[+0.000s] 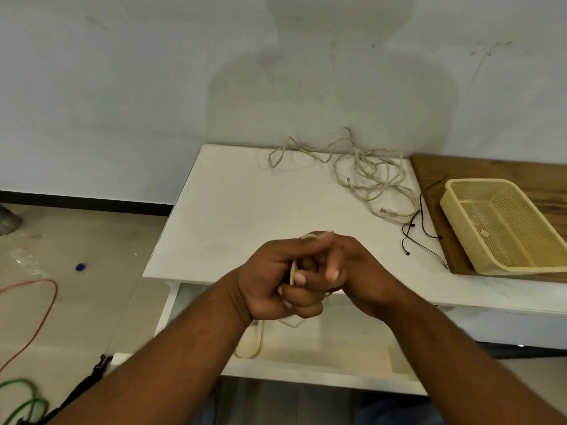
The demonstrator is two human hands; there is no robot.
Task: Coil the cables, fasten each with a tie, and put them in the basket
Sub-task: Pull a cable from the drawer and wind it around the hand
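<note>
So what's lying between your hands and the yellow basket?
Thin black ties lie there on the white table, reaching over the edge of the wooden board under the basket. The head view shows it.

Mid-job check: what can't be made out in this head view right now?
All in the head view:
- Held cable: mostly hidden by the curled fingers of the left hand and right hand; any tie on it cannot be seen.
- Basket: right end cut off by the frame edge.
- Black ties: too thin and tangled to count.
- Cable pile: strands overlap, number unclear.
</note>
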